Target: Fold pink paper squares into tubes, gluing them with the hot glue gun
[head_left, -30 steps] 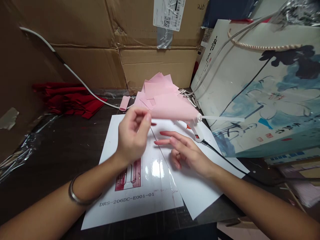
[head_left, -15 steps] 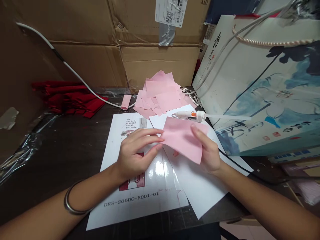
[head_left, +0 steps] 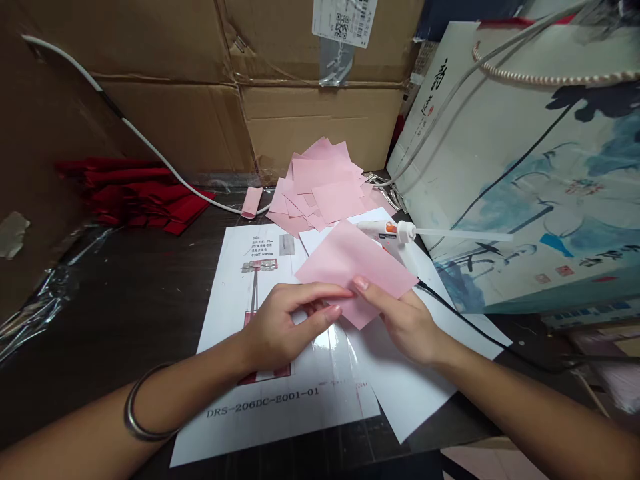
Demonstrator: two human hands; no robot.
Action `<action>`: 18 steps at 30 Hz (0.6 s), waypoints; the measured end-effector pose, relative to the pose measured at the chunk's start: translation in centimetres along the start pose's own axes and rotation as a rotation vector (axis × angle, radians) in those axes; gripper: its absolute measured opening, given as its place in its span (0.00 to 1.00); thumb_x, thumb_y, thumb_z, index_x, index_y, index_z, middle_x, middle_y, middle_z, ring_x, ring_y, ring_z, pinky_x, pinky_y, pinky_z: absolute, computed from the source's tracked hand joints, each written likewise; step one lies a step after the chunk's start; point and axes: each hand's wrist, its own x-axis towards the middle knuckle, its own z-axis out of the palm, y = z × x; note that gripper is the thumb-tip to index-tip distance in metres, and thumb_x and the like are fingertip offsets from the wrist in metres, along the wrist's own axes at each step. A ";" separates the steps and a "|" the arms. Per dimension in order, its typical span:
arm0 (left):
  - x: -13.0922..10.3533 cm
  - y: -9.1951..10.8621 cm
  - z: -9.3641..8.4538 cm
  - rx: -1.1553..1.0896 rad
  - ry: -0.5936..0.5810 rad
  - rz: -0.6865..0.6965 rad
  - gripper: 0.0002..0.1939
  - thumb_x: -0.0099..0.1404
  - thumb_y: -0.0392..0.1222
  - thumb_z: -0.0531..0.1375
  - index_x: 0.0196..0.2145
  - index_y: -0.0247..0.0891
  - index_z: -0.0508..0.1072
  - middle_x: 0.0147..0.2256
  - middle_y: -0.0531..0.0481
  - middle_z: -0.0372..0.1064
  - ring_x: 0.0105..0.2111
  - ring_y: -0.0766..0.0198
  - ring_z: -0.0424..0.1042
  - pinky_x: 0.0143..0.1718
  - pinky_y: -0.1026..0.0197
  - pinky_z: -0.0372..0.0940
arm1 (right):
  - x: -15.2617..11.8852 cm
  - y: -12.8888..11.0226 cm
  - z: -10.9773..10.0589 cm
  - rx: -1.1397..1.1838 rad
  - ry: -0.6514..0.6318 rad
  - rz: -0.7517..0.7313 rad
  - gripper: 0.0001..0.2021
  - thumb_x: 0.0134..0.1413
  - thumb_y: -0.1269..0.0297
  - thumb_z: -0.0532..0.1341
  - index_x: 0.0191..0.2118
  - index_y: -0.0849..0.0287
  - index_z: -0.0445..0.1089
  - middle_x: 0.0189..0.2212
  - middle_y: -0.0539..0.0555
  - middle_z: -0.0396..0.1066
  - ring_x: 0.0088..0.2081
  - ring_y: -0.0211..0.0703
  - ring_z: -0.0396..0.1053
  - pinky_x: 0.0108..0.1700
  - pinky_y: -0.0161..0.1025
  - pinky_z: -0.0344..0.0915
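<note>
A single pink sheet (head_left: 350, 257), which looks like paper or thin felt, is tilted above the white papers. My right hand (head_left: 407, 317) grips it at the lower right, thumb on the near face and the other fingers behind. My left hand (head_left: 287, 320) is at the sheet's lower left edge. Its index fingertip touches the sheet, and the thumb is apart from it. Behind the sheet lies a white glue gun (head_left: 395, 233) with a glue stick in its back, its front partly covered. A pile of pink sheets (head_left: 327, 177) lies farther back.
A printed sheet (head_left: 220, 360) lies under my left hand, overlapping another white paper (head_left: 425, 400). Red fabric pieces (head_left: 145, 200) are at the left. A rolled pink piece (head_left: 251, 202) lies by the white cable (head_left: 165, 160). Cardboard boxes (head_left: 320, 127) and a painted bag (head_left: 520, 173) enclose the table.
The pink sheet has turned so one corner points down toward me. My right hand has shifted left to its lower edge, and my left fingers have moved right, onto the sheet.
</note>
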 end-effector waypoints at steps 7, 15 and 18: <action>0.0 0.1 0.0 -0.182 0.080 -0.203 0.13 0.68 0.44 0.57 0.44 0.37 0.78 0.28 0.51 0.75 0.27 0.68 0.73 0.31 0.68 0.69 | 0.0 0.1 0.1 -0.106 -0.075 -0.064 0.15 0.66 0.62 0.55 0.54 0.48 0.71 0.50 0.51 0.72 0.56 0.45 0.65 0.61 0.45 0.59; 0.1 0.1 0.1 -0.265 0.174 -0.275 0.11 0.65 0.43 0.61 0.42 0.36 0.77 0.30 0.50 0.75 0.26 0.70 0.70 0.29 0.69 0.68 | 0.0 -0.5 0.4 -0.257 -0.145 -0.127 0.19 0.66 0.65 0.54 0.60 0.47 0.65 0.48 0.51 0.73 0.58 0.45 0.63 0.62 0.47 0.57; 0.3 0.2 0.2 -0.224 0.203 -0.283 0.11 0.60 0.40 0.64 0.41 0.34 0.76 0.29 0.50 0.75 0.26 0.68 0.71 0.29 0.68 0.69 | 0.1 -1.0 0.6 -0.279 -0.193 -0.116 0.23 0.66 0.66 0.54 0.64 0.46 0.59 0.56 0.52 0.68 0.59 0.46 0.62 0.63 0.48 0.56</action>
